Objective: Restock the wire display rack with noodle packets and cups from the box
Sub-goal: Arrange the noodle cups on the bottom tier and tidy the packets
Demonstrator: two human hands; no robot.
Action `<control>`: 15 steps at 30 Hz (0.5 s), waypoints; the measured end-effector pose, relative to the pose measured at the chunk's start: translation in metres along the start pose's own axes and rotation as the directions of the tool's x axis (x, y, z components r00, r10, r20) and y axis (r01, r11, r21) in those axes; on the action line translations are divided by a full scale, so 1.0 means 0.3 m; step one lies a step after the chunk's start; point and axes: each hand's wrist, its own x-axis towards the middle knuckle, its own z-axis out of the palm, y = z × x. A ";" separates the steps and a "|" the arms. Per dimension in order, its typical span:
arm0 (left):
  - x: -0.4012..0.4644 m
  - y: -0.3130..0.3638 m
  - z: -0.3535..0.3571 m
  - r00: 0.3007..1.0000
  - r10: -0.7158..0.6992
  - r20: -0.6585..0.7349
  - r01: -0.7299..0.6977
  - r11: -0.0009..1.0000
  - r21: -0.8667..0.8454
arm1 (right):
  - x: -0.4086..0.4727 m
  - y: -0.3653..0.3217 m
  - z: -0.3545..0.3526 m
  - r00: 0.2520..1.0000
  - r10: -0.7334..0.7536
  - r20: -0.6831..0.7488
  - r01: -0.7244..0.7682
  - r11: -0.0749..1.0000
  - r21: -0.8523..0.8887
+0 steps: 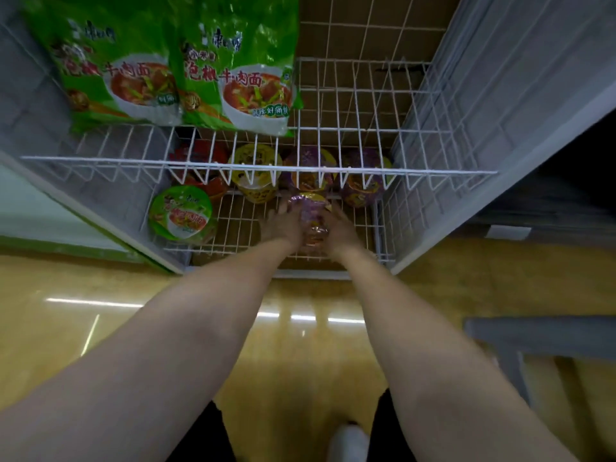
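While both hands hold a purple cup over the lower shelf, the job is to seat it upright in front of the back row.

Left hand and right hand each keep a grip curled round the sides of the purple cup, which sits low in the wire rack, just in front of two more purple cups. Judging from this, it should go down flat on the wires, lid up, clear of its neighbours. It looks shiny, film-wrapped, with a yellow-edged lid. A green cup lies tilted at the left; green packets stand above.
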 end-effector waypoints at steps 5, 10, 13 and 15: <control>-0.244 0.074 -0.167 1.000 -0.027 -0.015 0.024 0.991 -0.134 | -0.237 -0.105 -0.087 0.994 0.107 0.025 -0.107 0.994 -0.012; -0.510 0.158 -0.370 0.996 -0.064 0.062 0.076 0.975 -0.209 | -0.499 -0.261 -0.240 0.975 0.209 -0.081 -0.202 0.976 0.084; -0.675 0.237 -0.514 0.991 -0.019 0.132 0.045 0.979 -0.200 | -0.661 -0.378 -0.378 0.965 0.247 -0.093 -0.231 0.960 0.156; -0.788 0.312 -0.629 0.983 0.009 0.182 0.028 0.980 -0.198 | -0.763 -0.462 -0.501 0.957 0.280 -0.074 -0.264 0.949 0.173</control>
